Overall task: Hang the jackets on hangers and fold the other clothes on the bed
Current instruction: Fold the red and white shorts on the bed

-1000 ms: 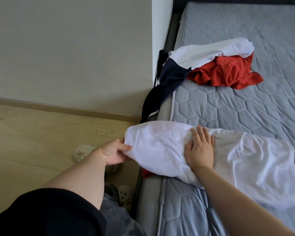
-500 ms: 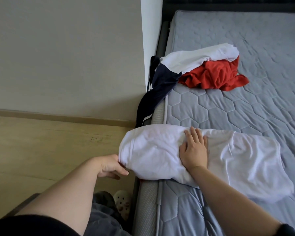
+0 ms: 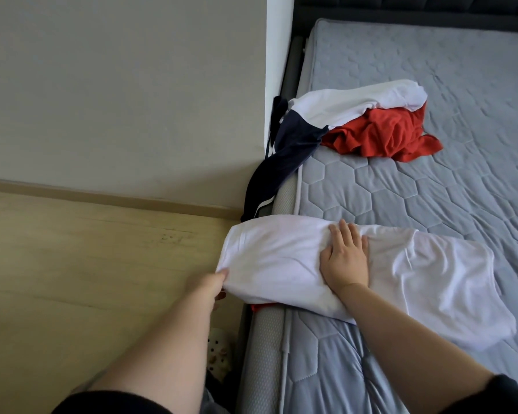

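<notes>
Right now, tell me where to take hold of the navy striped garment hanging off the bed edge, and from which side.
Likely best: grip the navy garment at its broad part on the mattress edge, coming from above on the bed side. The wall stands close on the other side, and the striped tail hangs down. A white cloth overlaps its upper end.

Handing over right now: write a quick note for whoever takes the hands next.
Left hand pinches the end of the white garment, which overhangs the bed edge.
Right hand presses flat on its middle.
Done: garment looks folded lengthwise.
To do: finish this fold; the heap of clothes (white, navy, red) farther up the bed lies unfolded. No hangers in view.
</notes>
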Demonstrator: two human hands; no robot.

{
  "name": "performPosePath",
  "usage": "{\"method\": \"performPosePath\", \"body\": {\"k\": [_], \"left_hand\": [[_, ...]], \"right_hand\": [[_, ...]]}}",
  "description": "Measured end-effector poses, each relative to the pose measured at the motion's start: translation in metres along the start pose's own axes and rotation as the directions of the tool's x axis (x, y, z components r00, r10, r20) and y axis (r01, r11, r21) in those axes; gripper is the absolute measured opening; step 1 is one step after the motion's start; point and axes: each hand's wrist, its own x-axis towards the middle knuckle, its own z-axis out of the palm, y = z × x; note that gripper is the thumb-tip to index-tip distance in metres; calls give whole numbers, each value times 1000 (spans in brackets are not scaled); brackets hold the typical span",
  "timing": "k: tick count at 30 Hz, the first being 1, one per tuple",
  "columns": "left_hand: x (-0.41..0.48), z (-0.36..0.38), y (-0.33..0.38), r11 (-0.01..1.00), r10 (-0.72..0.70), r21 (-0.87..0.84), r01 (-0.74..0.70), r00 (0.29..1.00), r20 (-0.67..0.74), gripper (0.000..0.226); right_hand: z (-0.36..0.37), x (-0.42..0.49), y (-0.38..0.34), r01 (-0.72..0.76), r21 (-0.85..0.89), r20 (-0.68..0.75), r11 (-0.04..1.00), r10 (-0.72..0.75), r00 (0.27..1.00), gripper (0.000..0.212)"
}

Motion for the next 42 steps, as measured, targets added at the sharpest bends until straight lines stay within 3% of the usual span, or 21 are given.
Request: {"method": "performPosePath", "body": {"k": [2, 5, 7, 11, 13, 14, 15, 16, 17, 18, 19, 20, 22, 24, 26, 27, 29, 34, 37, 41, 42], "left_hand": [[-4, 13, 0, 991, -26, -129, 34, 997, 66, 41], [-7, 20, 9, 913, -72, -351, 209, 928, 365, 63], [-10, 19, 12, 908, -90, -327, 263, 884, 460, 70], [-17, 18, 17, 940, -82, -255, 226, 876, 475, 72], [-19, 20, 22, 977, -9, -201, 77, 947, 321, 66], [-18, 21, 24, 994, 92, -68, -84, 989, 119, 66], [-19, 22, 27, 950, 287, 162, -268, 952, -108, 67], [-23, 22, 30, 807, 542, 407, -427, 809, -227, 64], [-31, 23, 35, 595, 764, 576, -560, 617, -190, 57], [-38, 26, 39, 380, 887, 646, -662, 459, -51, 48], [-45, 29, 41, 189, 926, 652, -734, 354, 130, 39], [-52, 33, 43, 40, 903, 622, -782, 295, 314, 31], [-65, 44, 38, -136, 781, 539, -831, 244, 574, 33], [-70, 58, 27, -293, 657, 538, -790, 242, 714, 56], [-69, 71, 16, -430, 519, 612, -663, 373, 769, 86], [-69, 77, 10, -457, 492, 653, -603, 441, 751, 95], [-69, 88, 4, -464, 524, 715, -522, 489, 697, 94], [-68, 105, 0, -425, 659, 798, -426, 459, 596, 64], [-69, 105, 3, -441, 681, 796, -414, 423, 598, 51], [-83, 88, 18, -552, 731, 756, -353, 232, 642, 29], [-85, 85, 23, -520, 721, 756, -397, 271, 638, 28]], "right_hand": [[-1, 1, 0, -6, -19, 23, 1000, 6, 1000, 53], [-1, 0, 0, -9, -28, 8, 1000, 9, 1000, 52], [1, 0, 0, -13, -29, -10, 999, 13, 1000, 51], [3, 3, 1, -13, -18, -32, 1000, 12, 999, 50], [4, 3, 2, -10, -22, -27, 1000, 9, 1000, 49], [4, 3, 2, -11, -26, -21, 1000, 10, 1000, 50], [4, 4, 2, -11, -26, -12, 1000, 11, 1000, 50], [2, 4, 1, -9, -23, -2, 1000, 9, 1000, 50], [-1, 4, 0, -7, -11, 11, 1000, 7, 1000, 51], [-4, 4, -2, -3, 14, 21, 1000, 3, 1000, 51], [-9, 2, -3, 0, 61, 29, 998, -2, 1000, 51], [-16, -2, -4, 6, 129, 28, 992, -10, 1000, 52], [-31, -19, 1, 65, 255, -12, 965, -64, 998, 54], [-45, -46, 13, 218, 216, -47, 952, -213, 976, 59], [-52, -76, 30, 365, 55, 41, 929, -368, 929, 70], [-54, -88, 38, 426, -45, 104, 903, -420, 901, 76], [-56, -101, 52, 479, -237, 190, 845, -443, 876, 84], [-64, -91, 69, 253, -423, 25, 870, -267, 963, 75], [-69, -81, 73, 283, -458, 42, 843, -297, 954, 69], [-80, -66, 70, 331, -411, -33, 850, -376, 926, 52], [-85, -62, 67, 340, -380, -37, 860, -381, 924, 47]]}}
